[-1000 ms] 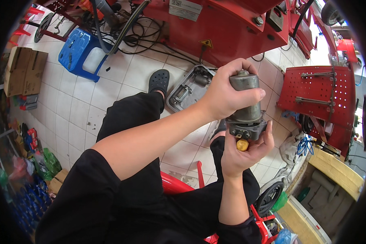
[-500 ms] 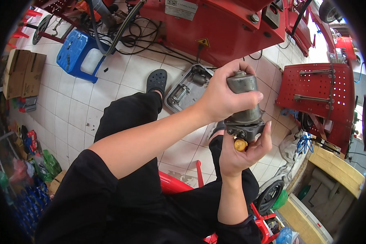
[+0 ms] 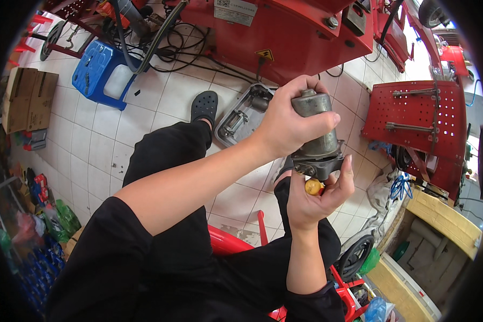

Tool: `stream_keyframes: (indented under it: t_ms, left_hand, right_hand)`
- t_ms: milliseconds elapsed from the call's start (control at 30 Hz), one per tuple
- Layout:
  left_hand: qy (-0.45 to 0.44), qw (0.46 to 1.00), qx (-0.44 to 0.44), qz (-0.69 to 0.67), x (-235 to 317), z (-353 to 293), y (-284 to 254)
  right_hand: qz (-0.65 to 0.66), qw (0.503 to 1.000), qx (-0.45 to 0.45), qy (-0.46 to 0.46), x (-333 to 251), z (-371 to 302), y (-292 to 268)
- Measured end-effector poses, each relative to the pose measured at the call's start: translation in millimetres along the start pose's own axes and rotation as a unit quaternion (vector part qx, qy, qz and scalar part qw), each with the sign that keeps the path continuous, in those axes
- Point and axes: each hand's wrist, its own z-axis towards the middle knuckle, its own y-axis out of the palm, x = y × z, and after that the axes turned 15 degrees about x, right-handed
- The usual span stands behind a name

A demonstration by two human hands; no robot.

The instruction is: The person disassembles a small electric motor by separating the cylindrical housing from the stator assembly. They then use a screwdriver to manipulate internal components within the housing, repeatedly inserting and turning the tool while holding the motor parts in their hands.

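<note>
A grey metal starter motor, cylindrical with a dark end housing, is held nearly upright over my lap. My left hand wraps round its cylinder from the left, thumb across the front. From below, my right hand grips the end housing, a thumb on one side and fingers on the other. In that palm sits a round yellow end with a bit of red, like a screwdriver's handle; its rest is hidden. A narrow gap shows between cylinder and housing.
Beyond my hands, a metal tray on the tiled floor holds a dark cylinder and small parts. A red machine stands ahead, with a blue stool and cables to its left. At right is a red perforated panel; cardboard boxes sit left.
Both hands and the motor have shifted slightly left in the picture, and the end housing has turned a little. Both grips stay the same.
</note>
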Motion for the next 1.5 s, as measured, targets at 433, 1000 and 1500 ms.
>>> stream_keyframes:
  t_ms: [433,1000,1500]
  left_hand:
    - [0.018,0.999,0.007,0.033,-3.0,0.8,2.3]
    - [0.035,0.985,0.088,0.147,4.5,4.5,-1.0]
    - [0.031,0.977,0.110,0.178,6.6,4.2,0.3]
  right_hand:
    - [0.125,0.961,-0.004,0.245,-15.6,16.4,0.4]
    - [0.198,0.889,-0.019,0.411,-16.6,15.7,8.0]
    - [0.171,0.927,-0.007,0.334,-5.2,4.6,13.4]
